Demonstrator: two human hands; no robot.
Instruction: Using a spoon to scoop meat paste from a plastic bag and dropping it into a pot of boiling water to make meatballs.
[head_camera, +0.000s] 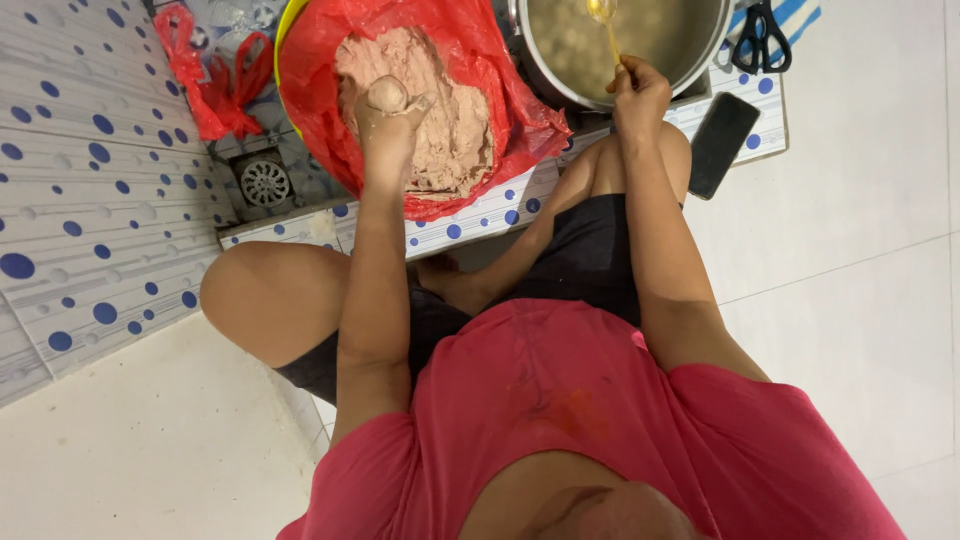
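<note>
My left hand (388, 122) is closed in a fist over a mound of pinkish-brown paste (455, 130), and a round ball of paste (386, 94) bulges out of the top of the fist. The paste lies in a basin lined with a red plastic bag (505, 95). My right hand (638, 92) holds the thin handle of a yellow spoon (603, 12), whose bowl is over a metal pot (548, 70) of cloudy liquid with several pale balls in it.
A black phone (722, 142) lies on the tiled ledge to the right of my knee. Black scissors (760, 40) rest beside the pot. A crumpled red bag (205, 85) and a round floor drain (265, 183) are at the left. My bent legs sit below the ledge.
</note>
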